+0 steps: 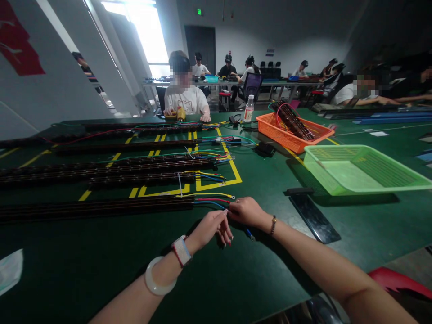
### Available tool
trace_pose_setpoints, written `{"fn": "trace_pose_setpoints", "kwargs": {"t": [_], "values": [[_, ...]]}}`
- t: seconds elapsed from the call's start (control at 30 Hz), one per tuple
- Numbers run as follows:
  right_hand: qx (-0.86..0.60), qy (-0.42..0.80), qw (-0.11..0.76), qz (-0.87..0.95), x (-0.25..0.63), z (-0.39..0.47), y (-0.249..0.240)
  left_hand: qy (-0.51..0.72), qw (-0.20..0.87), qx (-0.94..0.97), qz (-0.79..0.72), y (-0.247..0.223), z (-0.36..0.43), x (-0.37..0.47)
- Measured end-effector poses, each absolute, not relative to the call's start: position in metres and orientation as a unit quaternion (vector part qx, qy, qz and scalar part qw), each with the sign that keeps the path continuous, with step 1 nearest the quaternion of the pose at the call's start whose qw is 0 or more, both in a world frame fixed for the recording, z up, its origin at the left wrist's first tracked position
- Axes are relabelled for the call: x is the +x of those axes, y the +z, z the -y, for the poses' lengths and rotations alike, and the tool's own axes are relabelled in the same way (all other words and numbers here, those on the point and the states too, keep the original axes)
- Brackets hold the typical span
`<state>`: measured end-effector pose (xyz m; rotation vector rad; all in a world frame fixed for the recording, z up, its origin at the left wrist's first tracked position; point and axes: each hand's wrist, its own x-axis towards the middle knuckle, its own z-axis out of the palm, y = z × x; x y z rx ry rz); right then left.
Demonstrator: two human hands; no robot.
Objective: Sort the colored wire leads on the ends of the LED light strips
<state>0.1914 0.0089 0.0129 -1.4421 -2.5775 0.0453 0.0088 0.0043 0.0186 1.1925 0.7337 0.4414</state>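
Green felt covers the tabletop, which carries several long dark strips lying lengthwise from the left edge toward the centre. The nearest dark strip ends in a loose bundle of coloured wires: yellow, red, blue and green leads fan out to the right of its end. Both hands work at this wire end. The left hand, wearing a pale bangle and a banded wrist strap, has its fingertips pinched together on a lead, so its grip is closed on the wires. The right hand, with a bead bracelet at the wrist, is curled over the same leads just beside the left hand, fingers closed around them; a blue lead end shows below it. A flat black bar lies on the felt to the right of the hands. Behind it stands an empty green basket, and farther back an orange basket holding dark parts. A seated person in a white shirt works at the far side of the tabletop.
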Motion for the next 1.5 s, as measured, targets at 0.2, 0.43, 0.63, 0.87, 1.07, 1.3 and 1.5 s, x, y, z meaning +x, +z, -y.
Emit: {"fn": "trace_pose_setpoints", "kwargs": {"t": [0.2,0.43,0.63,0.87,1.07,1.3,1.5], "values": [[-0.434,-0.047,0.091,0.895,0.192,-0.01,0.011,0.206,0.743,0.545,-0.329,0.018,-0.004,0.008],[-0.417,-0.055,0.125,0.899,0.192,-0.01,0.005,0.201,0.746,0.549,-0.319,0.016,-0.004,0.008],[-0.457,0.113,0.278,0.837,0.198,-0.009,0.003,0.196,0.758,0.545,-0.301,0.016,-0.005,0.007],[-0.519,0.268,0.443,0.68,0.205,-0.023,0.002,0.193,0.774,0.528,-0.291,0.011,-0.008,0.007],[-0.52,0.256,0.432,0.691,0.199,-0.043,0.001,0.198,0.764,0.543,-0.289,0.011,-0.006,0.009],[-0.441,0.235,0.301,0.813,0.184,-0.072,0.009,0.193,0.763,0.548,-0.283,0.011,-0.007,0.008],[-0.418,0.327,0.229,0.816,0.172,-0.083,0.006,0.185,0.771,0.543,-0.275,0.005,-0.009,0.007]]}}
